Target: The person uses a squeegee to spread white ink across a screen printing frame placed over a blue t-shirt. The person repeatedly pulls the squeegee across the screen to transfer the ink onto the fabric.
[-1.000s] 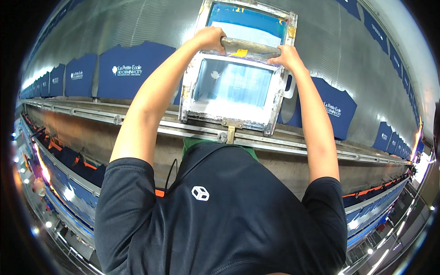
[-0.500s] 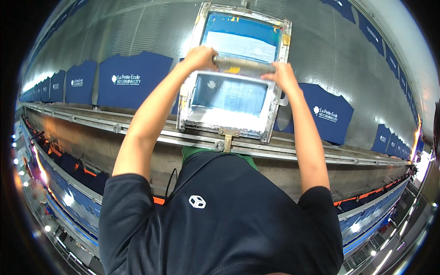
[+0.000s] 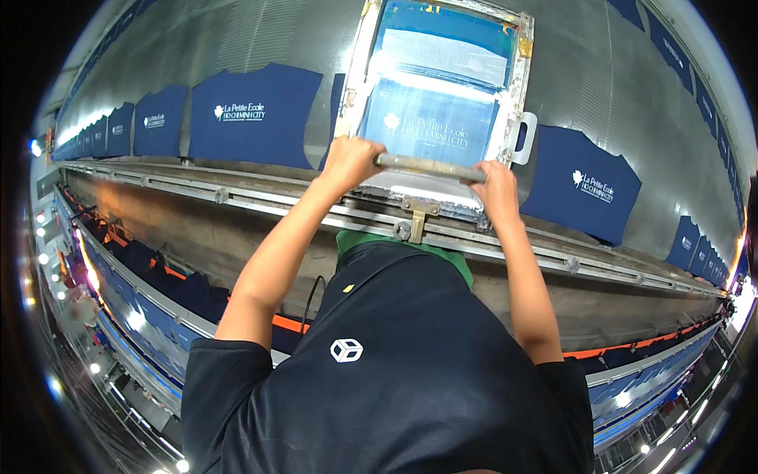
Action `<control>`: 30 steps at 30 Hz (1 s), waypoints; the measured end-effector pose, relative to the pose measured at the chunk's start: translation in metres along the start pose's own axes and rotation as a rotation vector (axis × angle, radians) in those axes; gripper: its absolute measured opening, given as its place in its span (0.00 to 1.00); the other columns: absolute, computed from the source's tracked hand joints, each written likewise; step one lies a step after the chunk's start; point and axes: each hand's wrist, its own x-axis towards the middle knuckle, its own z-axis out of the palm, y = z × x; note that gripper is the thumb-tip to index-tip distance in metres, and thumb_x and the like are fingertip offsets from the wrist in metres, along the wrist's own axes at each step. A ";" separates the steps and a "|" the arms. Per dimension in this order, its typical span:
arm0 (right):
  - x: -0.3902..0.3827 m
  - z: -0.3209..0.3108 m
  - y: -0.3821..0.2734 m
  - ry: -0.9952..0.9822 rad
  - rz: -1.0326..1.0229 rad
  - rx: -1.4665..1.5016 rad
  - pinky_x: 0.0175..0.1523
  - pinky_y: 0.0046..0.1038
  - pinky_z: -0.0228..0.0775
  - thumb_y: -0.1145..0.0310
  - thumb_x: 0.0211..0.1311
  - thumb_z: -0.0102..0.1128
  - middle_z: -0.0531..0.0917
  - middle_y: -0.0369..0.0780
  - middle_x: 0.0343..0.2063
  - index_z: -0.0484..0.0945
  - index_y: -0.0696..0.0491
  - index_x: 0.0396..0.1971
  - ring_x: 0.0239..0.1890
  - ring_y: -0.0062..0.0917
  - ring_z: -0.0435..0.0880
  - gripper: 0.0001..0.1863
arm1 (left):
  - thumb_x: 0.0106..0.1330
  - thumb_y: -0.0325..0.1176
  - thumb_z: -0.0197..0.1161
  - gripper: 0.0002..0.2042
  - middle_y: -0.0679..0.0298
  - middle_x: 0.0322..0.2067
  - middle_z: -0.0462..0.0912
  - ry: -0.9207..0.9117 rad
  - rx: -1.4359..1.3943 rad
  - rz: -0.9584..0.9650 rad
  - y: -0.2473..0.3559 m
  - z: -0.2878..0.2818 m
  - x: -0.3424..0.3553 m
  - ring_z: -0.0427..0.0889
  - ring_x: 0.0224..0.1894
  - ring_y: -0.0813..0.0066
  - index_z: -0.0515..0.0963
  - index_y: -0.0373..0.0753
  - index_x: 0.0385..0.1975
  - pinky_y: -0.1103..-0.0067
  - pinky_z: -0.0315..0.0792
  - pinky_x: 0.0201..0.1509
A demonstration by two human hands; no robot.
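A screen-printing frame [image 3: 517, 87] with a blue mesh lies on the long grey table, ink-stained along its pale rim. Across the frame's near end is a squeegee [image 3: 430, 166] with a long bar handle. My left hand [image 3: 353, 162] is closed round the bar's left end. At the right end, my right hand [image 3: 497, 189] grips it with curled fingers. White ink [image 3: 442, 51] lies in a band on the far part of the mesh. Pale lettering and a leaf shape show through the mesh. The squeegee's blade edge is hard to make out.
Navy printed shirt panels lie along the table, one left [image 3: 253, 118] and one right [image 3: 583, 186] of the frame. A metal rail [image 3: 553, 257] runs along the near edge, with a brass-coloured bracket [image 3: 418, 220] at the frame. A white handle-shaped piece [image 3: 524, 138] stands beside the frame.
Both hands have drawn the squeegee from the frame's middle to its near end, toward my body. The whole view has shifted slightly, so the frame appears higher and farther right.
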 end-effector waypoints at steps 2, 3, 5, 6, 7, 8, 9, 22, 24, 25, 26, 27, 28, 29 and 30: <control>-0.021 0.008 0.001 -0.008 -0.027 -0.019 0.45 0.41 0.77 0.67 0.45 0.82 0.85 0.46 0.34 0.84 0.56 0.35 0.41 0.44 0.85 0.18 | 0.54 0.46 0.77 0.15 0.68 0.31 0.89 0.034 0.009 0.063 0.002 0.010 -0.022 0.89 0.39 0.65 0.87 0.49 0.38 0.67 0.78 0.50; -0.028 0.009 0.002 -0.020 -0.039 -0.038 0.46 0.41 0.77 0.65 0.46 0.82 0.86 0.45 0.34 0.83 0.55 0.37 0.42 0.44 0.85 0.19 | 0.54 0.46 0.77 0.15 0.68 0.31 0.89 0.087 0.023 0.100 0.005 0.008 -0.023 0.88 0.40 0.64 0.87 0.48 0.38 0.67 0.78 0.51; -0.020 -0.006 -0.007 -0.027 -0.098 -0.072 0.48 0.41 0.76 0.63 0.45 0.82 0.85 0.43 0.35 0.83 0.53 0.37 0.43 0.42 0.84 0.21 | 0.54 0.46 0.77 0.16 0.67 0.32 0.89 0.178 0.041 0.174 0.005 0.005 -0.017 0.88 0.43 0.61 0.86 0.47 0.38 0.67 0.77 0.52; -0.011 -0.012 -0.011 -0.032 -0.127 -0.089 0.49 0.41 0.76 0.62 0.45 0.82 0.84 0.43 0.35 0.82 0.52 0.38 0.44 0.41 0.84 0.21 | 0.54 0.51 0.77 0.19 0.62 0.29 0.88 0.178 -0.009 0.178 0.010 -0.001 -0.009 0.88 0.39 0.56 0.85 0.43 0.37 0.65 0.78 0.48; -0.004 -0.014 -0.010 -0.015 -0.191 -0.154 0.49 0.40 0.76 0.53 0.48 0.80 0.85 0.42 0.37 0.82 0.52 0.40 0.44 0.40 0.85 0.25 | 0.54 0.54 0.77 0.21 0.60 0.28 0.87 0.149 -0.022 0.141 0.018 -0.005 0.001 0.88 0.37 0.55 0.85 0.42 0.36 0.64 0.79 0.46; 0.004 -0.008 -0.005 0.031 -0.214 -0.175 0.48 0.41 0.77 0.47 0.49 0.79 0.85 0.43 0.35 0.82 0.54 0.38 0.42 0.41 0.85 0.27 | 0.53 0.56 0.77 0.23 0.59 0.27 0.87 0.119 -0.034 0.104 0.027 -0.008 0.012 0.88 0.36 0.54 0.85 0.41 0.34 0.64 0.79 0.44; 0.009 0.001 0.000 0.068 -0.231 -0.194 0.46 0.42 0.77 0.42 0.49 0.77 0.85 0.44 0.33 0.82 0.55 0.36 0.40 0.42 0.86 0.30 | 0.52 0.58 0.76 0.25 0.57 0.26 0.86 0.081 -0.050 0.067 0.033 -0.005 0.020 0.88 0.35 0.53 0.84 0.40 0.33 0.63 0.80 0.42; 0.100 -0.044 0.043 -0.139 0.221 0.502 0.49 0.29 0.78 0.50 0.61 0.73 0.90 0.42 0.40 0.85 0.55 0.48 0.43 0.25 0.87 0.25 | 0.44 0.62 0.81 0.33 0.58 0.21 0.83 -0.200 -0.302 0.110 -0.018 -0.026 0.139 0.85 0.28 0.63 0.86 0.34 0.33 0.68 0.77 0.36; 0.101 -0.053 0.064 0.298 0.318 0.569 0.44 0.27 0.77 0.57 0.65 0.71 0.90 0.40 0.38 0.85 0.54 0.47 0.38 0.21 0.86 0.18 | 0.50 0.57 0.80 0.27 0.58 0.22 0.85 -0.011 -0.167 0.064 0.001 -0.073 0.142 0.86 0.28 0.63 0.86 0.37 0.34 0.67 0.77 0.36; 0.099 -0.059 0.067 0.513 0.390 0.511 0.42 0.26 0.77 0.58 0.66 0.70 0.90 0.40 0.37 0.85 0.54 0.46 0.35 0.21 0.86 0.16 | 0.53 0.56 0.78 0.24 0.59 0.23 0.86 0.134 -0.144 0.114 -0.001 -0.074 0.151 0.87 0.29 0.60 0.86 0.39 0.34 0.66 0.77 0.35; 0.096 -0.044 0.102 0.548 0.417 0.294 0.41 0.28 0.77 0.57 0.67 0.70 0.89 0.40 0.32 0.85 0.53 0.47 0.34 0.23 0.86 0.17 | 0.54 0.55 0.78 0.23 0.60 0.24 0.87 0.150 -0.125 0.105 -0.003 -0.075 0.161 0.87 0.31 0.60 0.86 0.41 0.35 0.66 0.77 0.36; 0.090 -0.031 0.124 0.496 0.434 0.231 0.41 0.30 0.77 0.57 0.69 0.67 0.87 0.40 0.29 0.84 0.52 0.49 0.33 0.25 0.86 0.17 | 0.55 0.54 0.77 0.22 0.61 0.26 0.87 0.168 -0.102 0.100 -0.003 -0.077 0.171 0.88 0.32 0.60 0.86 0.42 0.36 0.65 0.78 0.37; 0.084 -0.014 0.137 0.464 0.435 0.281 0.38 0.30 0.76 0.57 0.70 0.66 0.87 0.39 0.28 0.84 0.51 0.51 0.31 0.24 0.85 0.17 | 0.55 0.51 0.77 0.20 0.61 0.28 0.88 0.130 -0.101 0.093 -0.002 -0.079 0.177 0.88 0.34 0.60 0.87 0.43 0.39 0.66 0.78 0.40; 0.083 -0.007 0.140 0.426 0.428 0.333 0.35 0.30 0.76 0.58 0.71 0.65 0.86 0.38 0.27 0.83 0.50 0.53 0.28 0.23 0.84 0.17 | 0.56 0.49 0.77 0.19 0.61 0.31 0.89 0.095 -0.099 0.077 -0.002 -0.084 0.181 0.89 0.36 0.60 0.87 0.44 0.41 0.66 0.79 0.42; 0.086 -0.007 0.121 0.284 0.564 0.670 0.29 0.28 0.72 0.60 0.74 0.61 0.84 0.36 0.25 0.81 0.49 0.56 0.23 0.20 0.81 0.16 | 0.57 0.46 0.77 0.18 0.61 0.34 0.90 0.061 -0.099 0.047 -0.005 -0.083 0.180 0.89 0.38 0.60 0.87 0.46 0.44 0.67 0.80 0.44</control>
